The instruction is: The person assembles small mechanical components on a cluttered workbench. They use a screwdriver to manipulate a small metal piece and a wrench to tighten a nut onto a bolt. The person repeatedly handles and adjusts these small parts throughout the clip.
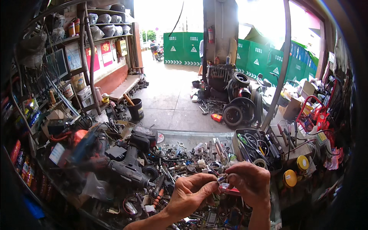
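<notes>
My left hand (190,193) and my right hand (251,181) meet over a cluttered workbench (184,138). Between their fingertips is a small silver metal part (221,179) pinched by my left thumb and forefinger. My right hand grips a small red tool or piece (229,188) just below that part. Both hands touch each other around the two pieces. What the red piece is exactly I cannot tell.
Power drills and an angle grinder (128,166) lie left of the hands among screws, springs and wires. A black tray of hand tools (256,147) and yellow-lidded tins (290,178) sit to the right. Shelves stand at left; tyres (234,115) lie on the floor beyond.
</notes>
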Available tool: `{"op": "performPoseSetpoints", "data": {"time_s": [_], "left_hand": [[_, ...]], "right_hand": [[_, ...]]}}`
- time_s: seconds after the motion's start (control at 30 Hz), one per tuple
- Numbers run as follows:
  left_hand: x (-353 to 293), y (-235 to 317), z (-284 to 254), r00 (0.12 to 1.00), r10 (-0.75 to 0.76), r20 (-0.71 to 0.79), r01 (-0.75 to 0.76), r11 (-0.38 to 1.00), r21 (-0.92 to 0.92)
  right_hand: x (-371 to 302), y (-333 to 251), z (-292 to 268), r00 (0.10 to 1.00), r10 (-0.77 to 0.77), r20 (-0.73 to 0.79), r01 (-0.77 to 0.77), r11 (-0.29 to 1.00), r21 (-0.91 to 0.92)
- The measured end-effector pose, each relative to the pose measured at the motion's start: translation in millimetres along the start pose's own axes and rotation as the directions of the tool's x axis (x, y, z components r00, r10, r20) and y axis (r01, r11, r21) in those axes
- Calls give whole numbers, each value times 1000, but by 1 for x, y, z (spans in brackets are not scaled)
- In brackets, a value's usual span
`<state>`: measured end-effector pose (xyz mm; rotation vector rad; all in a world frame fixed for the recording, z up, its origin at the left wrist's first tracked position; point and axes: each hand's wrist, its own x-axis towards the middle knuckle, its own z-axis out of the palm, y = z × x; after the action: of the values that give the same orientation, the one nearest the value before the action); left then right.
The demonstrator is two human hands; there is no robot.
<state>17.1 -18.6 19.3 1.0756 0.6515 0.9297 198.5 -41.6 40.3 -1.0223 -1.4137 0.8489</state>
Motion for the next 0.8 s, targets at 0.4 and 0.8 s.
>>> {"op": "performPoseSetpoints", "data": {"time_s": [0.4, 0.8], "left_hand": [[6, -10, 10, 975, 213, -65, -186, 941, 282], [4, -6, 6, 984, 153, -89, -144, 984, 102]], "right_hand": [[2, 11, -6, 994, -110, -8, 104, 956, -274], [3, -2, -2, 978, 167, -123, -129, 954, 272]]}}
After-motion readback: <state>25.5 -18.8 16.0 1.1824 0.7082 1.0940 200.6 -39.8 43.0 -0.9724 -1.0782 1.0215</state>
